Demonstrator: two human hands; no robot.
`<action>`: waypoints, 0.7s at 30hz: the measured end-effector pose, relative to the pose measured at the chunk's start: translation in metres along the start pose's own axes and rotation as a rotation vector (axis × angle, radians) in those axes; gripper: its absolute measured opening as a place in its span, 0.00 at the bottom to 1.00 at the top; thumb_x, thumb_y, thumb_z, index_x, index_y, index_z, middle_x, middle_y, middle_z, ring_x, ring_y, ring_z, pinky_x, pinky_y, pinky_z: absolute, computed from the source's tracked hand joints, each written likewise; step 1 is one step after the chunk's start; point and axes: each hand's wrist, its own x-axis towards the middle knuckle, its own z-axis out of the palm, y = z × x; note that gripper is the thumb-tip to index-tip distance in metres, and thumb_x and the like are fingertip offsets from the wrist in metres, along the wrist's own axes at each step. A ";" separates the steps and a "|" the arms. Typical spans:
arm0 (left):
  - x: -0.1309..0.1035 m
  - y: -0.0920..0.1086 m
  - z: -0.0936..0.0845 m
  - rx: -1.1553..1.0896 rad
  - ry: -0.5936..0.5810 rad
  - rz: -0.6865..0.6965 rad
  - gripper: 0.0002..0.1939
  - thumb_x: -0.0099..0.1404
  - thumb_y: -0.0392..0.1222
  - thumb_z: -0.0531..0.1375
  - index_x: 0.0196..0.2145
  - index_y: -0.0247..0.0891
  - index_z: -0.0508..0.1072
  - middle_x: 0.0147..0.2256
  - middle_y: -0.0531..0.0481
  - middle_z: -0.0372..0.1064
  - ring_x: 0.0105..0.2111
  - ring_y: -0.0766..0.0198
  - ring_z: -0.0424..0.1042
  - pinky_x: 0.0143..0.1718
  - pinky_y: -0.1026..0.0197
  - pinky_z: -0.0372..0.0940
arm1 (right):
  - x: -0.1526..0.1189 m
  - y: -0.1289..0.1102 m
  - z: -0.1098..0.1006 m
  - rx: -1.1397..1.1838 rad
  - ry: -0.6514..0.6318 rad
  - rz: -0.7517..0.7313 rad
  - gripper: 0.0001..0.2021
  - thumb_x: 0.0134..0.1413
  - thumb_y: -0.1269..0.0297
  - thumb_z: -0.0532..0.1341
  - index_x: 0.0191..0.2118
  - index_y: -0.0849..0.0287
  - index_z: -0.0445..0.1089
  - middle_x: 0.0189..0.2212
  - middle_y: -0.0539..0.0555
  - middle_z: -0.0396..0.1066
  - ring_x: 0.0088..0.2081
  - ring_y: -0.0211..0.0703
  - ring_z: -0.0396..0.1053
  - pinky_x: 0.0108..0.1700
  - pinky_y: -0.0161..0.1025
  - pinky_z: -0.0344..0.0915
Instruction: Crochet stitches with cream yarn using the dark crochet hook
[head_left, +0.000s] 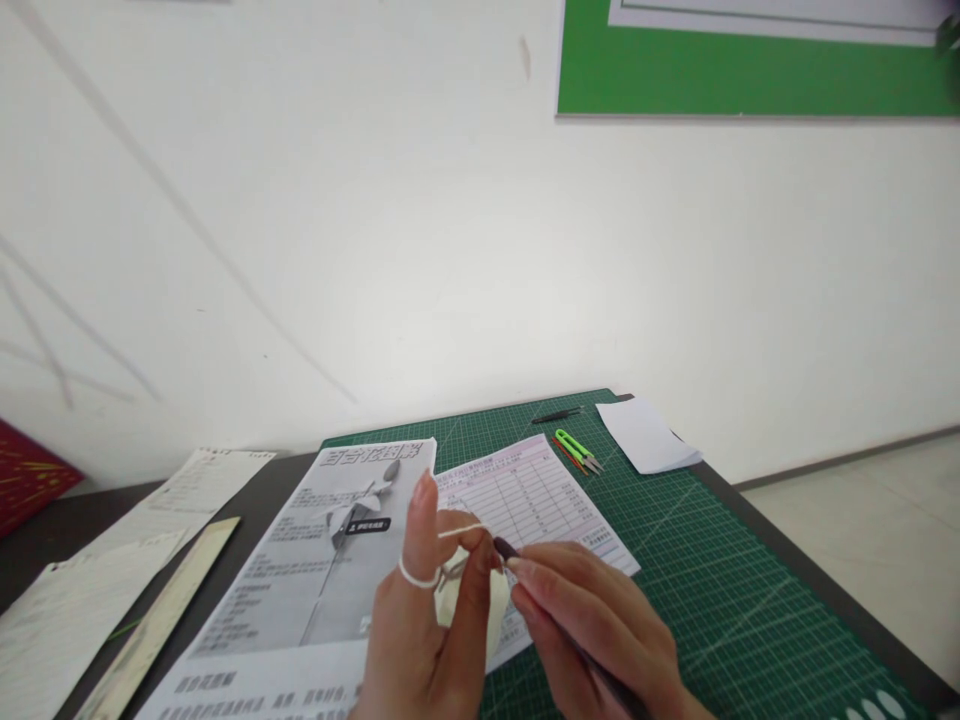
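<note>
Over green mat (720, 560), white yarn (463, 530), likely light, soft, loops finger of left hand (424, 615), grip pinched on it, best held near dark tool (606, 679) in closed grip of right hand (600, 610).

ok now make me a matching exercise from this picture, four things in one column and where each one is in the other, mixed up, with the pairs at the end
Things
1. white yarn
2. dark tool
3. green snips
4. pale ruler

Places
A. lying on the cutting mat
B. looped around a finger of the left hand
C. lying to the left of the flower sheet
D. held in the fingers of the right hand

Right pairs: 1-B, 2-D, 3-A, 4-C
</note>
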 end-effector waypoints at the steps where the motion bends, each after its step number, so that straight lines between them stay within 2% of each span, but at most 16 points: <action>1: 0.002 0.002 0.000 -0.061 -0.013 -0.025 0.38 0.63 0.31 0.58 0.63 0.63 0.50 0.29 0.56 0.72 0.30 0.61 0.70 0.36 0.55 0.65 | -0.001 0.000 0.000 0.024 0.011 0.036 0.26 0.44 0.87 0.60 0.50 0.62 0.69 0.34 0.60 0.78 0.34 0.44 0.76 0.36 0.38 0.76; 4: 0.005 0.007 0.001 -0.262 -0.031 -0.139 0.43 0.64 0.31 0.56 0.64 0.66 0.38 0.26 0.58 0.70 0.28 0.64 0.69 0.32 0.60 0.65 | -0.002 0.000 -0.001 0.069 0.046 0.097 0.25 0.45 0.85 0.60 0.50 0.59 0.70 0.35 0.58 0.78 0.34 0.42 0.76 0.37 0.37 0.76; 8: 0.005 0.011 0.005 -0.296 0.044 -0.218 0.43 0.63 0.32 0.59 0.64 0.65 0.41 0.27 0.57 0.70 0.29 0.65 0.67 0.33 0.62 0.64 | 0.001 -0.001 0.000 0.035 0.016 0.002 0.25 0.44 0.87 0.61 0.49 0.63 0.71 0.36 0.61 0.78 0.36 0.45 0.76 0.37 0.37 0.76; 10: 0.005 0.013 0.006 -0.336 0.029 -0.226 0.43 0.64 0.32 0.58 0.64 0.65 0.40 0.26 0.57 0.70 0.28 0.66 0.67 0.33 0.62 0.64 | 0.000 0.000 0.001 0.088 0.064 0.114 0.23 0.45 0.85 0.61 0.47 0.61 0.72 0.34 0.58 0.79 0.35 0.43 0.77 0.37 0.36 0.75; 14: 0.009 0.018 0.004 -0.439 0.003 -0.291 0.43 0.65 0.32 0.56 0.64 0.66 0.36 0.24 0.57 0.69 0.26 0.67 0.67 0.31 0.64 0.63 | -0.007 0.002 0.007 0.343 0.295 0.508 0.12 0.56 0.76 0.58 0.41 0.53 0.74 0.28 0.49 0.78 0.27 0.35 0.76 0.31 0.28 0.74; 17: 0.011 0.021 0.002 -0.471 0.025 -0.353 0.44 0.64 0.31 0.57 0.63 0.67 0.38 0.24 0.56 0.70 0.26 0.67 0.68 0.32 0.64 0.63 | -0.010 0.003 0.009 0.478 0.327 0.581 0.09 0.57 0.72 0.60 0.39 0.52 0.75 0.29 0.48 0.79 0.27 0.35 0.77 0.31 0.28 0.74; 21: 0.011 0.024 0.000 -0.554 -0.002 -0.405 0.44 0.63 0.30 0.57 0.62 0.72 0.39 0.25 0.57 0.70 0.28 0.66 0.68 0.33 0.63 0.63 | -0.009 0.003 0.009 0.638 0.342 0.673 0.06 0.55 0.69 0.63 0.38 0.53 0.77 0.29 0.50 0.80 0.27 0.36 0.77 0.32 0.30 0.75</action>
